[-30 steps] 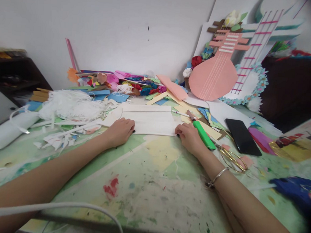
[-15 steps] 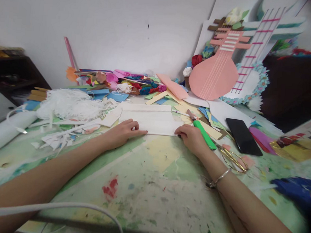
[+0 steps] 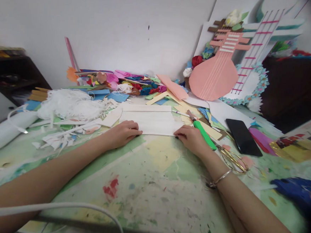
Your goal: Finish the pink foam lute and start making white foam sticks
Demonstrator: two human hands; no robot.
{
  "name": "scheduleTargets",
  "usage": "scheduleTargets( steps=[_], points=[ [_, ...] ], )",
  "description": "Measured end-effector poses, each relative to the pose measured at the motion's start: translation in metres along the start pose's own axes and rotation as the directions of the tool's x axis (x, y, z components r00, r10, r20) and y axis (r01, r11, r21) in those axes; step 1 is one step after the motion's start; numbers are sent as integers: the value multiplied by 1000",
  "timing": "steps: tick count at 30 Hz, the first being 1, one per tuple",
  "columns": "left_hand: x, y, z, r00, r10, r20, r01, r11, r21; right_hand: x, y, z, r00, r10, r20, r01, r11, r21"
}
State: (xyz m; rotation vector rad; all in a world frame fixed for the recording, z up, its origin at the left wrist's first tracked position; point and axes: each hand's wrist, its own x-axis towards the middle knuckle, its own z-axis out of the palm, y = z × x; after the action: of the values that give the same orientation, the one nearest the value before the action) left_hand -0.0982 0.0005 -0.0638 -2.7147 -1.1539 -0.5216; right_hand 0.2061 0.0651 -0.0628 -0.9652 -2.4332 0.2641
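Note:
A white sheet of paper (image 3: pixel 155 121) lies on the table in front of me, with a narrow folded strip along its near edge and a crease near its far edge. My left hand (image 3: pixel 126 133) pinches the near edge at its left part, thumb and fingers together. At the right end of that edge, my right hand (image 3: pixel 190 137) grips the paper between thumb and curled fingers. A green-handled cutter (image 3: pixel 204 135) lies just beyond my right hand, and gold-handled scissors (image 3: pixel 233 160) rest beside my right wrist.
A black phone (image 3: pixel 243 137) and a blue glue gun (image 3: pixel 296 190) lie to the right. White shredded strips (image 3: pixel 71 105) heap up at the left. Coloured paper scraps and a pink paper lute (image 3: pixel 214 76) stand along the wall. A white cable (image 3: pixel 85 206) crosses the near left.
My left index finger, stretched along the paper's near edge before, has drawn back and curled in toward the thumb. My right hand has barely shifted; the paper stays in place.

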Motion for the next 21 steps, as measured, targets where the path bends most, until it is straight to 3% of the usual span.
scheduleTargets(
  steps=[3,7,13,16,21],
  points=[
    [-1,-4,3,998,-23,-54,20,998,-63,1,1,1,1000,8,-1,-8,1000,-8],
    [-2,-4,2,998,-5,-56,6,1000,10,1,0,1,1000,-16,16,17,998,-58],
    [0,-1,3,1000,-9,12,7,991,135,2,-5,3,996,-52,77,66,978,-200],
    [2,0,4,997,-60,40,55,993,103,2,-6,6,994,-54,99,77,964,-255],
    [4,1,2,983,-147,108,143,989,42,3,-4,10,997,-27,77,42,978,-207]
  ],
)
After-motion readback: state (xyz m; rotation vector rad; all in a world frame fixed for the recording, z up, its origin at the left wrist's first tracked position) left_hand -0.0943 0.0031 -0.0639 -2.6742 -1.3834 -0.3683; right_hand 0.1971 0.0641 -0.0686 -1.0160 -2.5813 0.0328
